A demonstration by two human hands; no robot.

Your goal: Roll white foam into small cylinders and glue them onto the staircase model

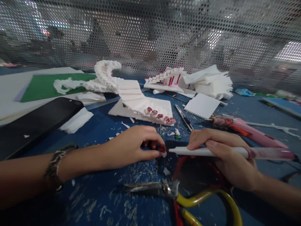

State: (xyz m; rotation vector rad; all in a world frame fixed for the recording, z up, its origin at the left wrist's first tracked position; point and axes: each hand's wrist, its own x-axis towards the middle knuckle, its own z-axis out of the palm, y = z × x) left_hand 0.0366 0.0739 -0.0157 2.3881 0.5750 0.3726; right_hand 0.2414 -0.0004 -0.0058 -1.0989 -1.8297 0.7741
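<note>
Between thumb and fingertips, my left hand (136, 142) pinches a small white piece (164, 153) with a dark red face. My right hand (225, 153) grips a marker (204, 151) with a white barrel, its dark red tip pointing left, close to that piece; whether they touch I cannot tell. Beyond my left hand stands a white stepped model (134, 94), its front edge lined with several small rolls (160, 116) marked dark red. Scissors (166, 188) with red and yellow handles lie open on the blue table just below both hands.
A black phone (39, 122) lies at left beside green card (63, 83). A cutter knife (183, 117), a white square (202, 105), and a pink glue gun (254, 130) lie beyond my right hand. A second white model (166, 80) stands before the perforated metal screen (150, 37). Scraps litter the table.
</note>
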